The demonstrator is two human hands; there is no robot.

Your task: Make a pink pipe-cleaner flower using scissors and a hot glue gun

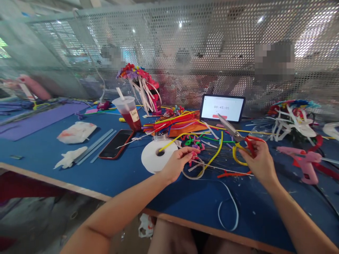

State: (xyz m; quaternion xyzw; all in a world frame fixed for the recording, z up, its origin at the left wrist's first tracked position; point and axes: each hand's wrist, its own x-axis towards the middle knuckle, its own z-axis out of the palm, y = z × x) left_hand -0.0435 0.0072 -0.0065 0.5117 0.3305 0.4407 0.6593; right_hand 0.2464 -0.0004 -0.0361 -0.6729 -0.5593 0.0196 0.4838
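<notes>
While the left hand (177,164) pinches a small pink piece (193,157) between thumb and fingertips, we see the right hand (261,162) gripping red-handled scissors (236,135), fingers closed round the handle, blades angled away toward the tablet (222,102). We judge the light pinch spares the small piece from crushing, and the raised blades sit clear of the left fingers. The pink piece is just above the table (127,178), right of the white roll (150,158); we can't tell whether it touches the clutter beneath. Stock lies ahead of the hands, probably for easy reach; the pink glue gun (308,160) sits past the right hand, likely parked out of the way. Materials: we note fuzzy-looking pipe cleaners (172,121) in a red-orange bundle, a curved yellow stem (218,151), curled green and purple bits (189,141), the roll flat and disc-shaped with a centre hole, a thin white ribbon loop (237,211), and straight, translucent sticks (96,146).
</notes>
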